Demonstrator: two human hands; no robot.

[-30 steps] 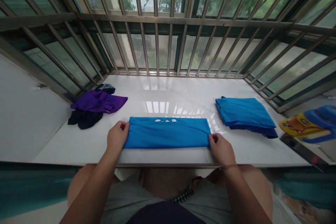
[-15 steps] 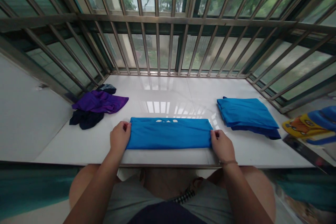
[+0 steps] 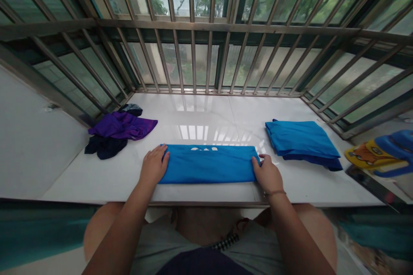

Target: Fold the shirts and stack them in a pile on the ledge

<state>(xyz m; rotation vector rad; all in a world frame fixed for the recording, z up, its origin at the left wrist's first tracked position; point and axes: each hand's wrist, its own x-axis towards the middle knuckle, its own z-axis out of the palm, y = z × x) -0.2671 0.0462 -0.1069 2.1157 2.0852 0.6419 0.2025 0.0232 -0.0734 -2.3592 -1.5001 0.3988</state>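
A blue garment (image 3: pixel 208 167), folded into a long flat strip with bits of white print along its far edge, lies crosswise on the white ledge in front of me. My left hand (image 3: pixel 154 164) rests on its left end, fingers stretched out and the thumb on the fabric. At the opposite end, my right hand (image 3: pixel 268 175) has its thumb on the fabric, with the other fingers bent and apart from the thumb just past the edge. A bracelet (image 3: pixel 274 193) circles my right wrist.
A folded stack of blue clothes (image 3: pixel 303 139) sits to the right, near a yellow and blue object (image 3: pixel 377 152). Crumpled purple cloth (image 3: pixel 125 126) and dark cloth (image 3: pixel 106 146) lie left on the white ledge (image 3: pixel 206 109). Metal bars (image 3: pixel 226 25) enclose the back and sides.
Both hands have loosened from pinching the garment's ends. My left hand now lies flat on it; my right hand has shifted slightly left, thumb on the cloth. The garment stays put.
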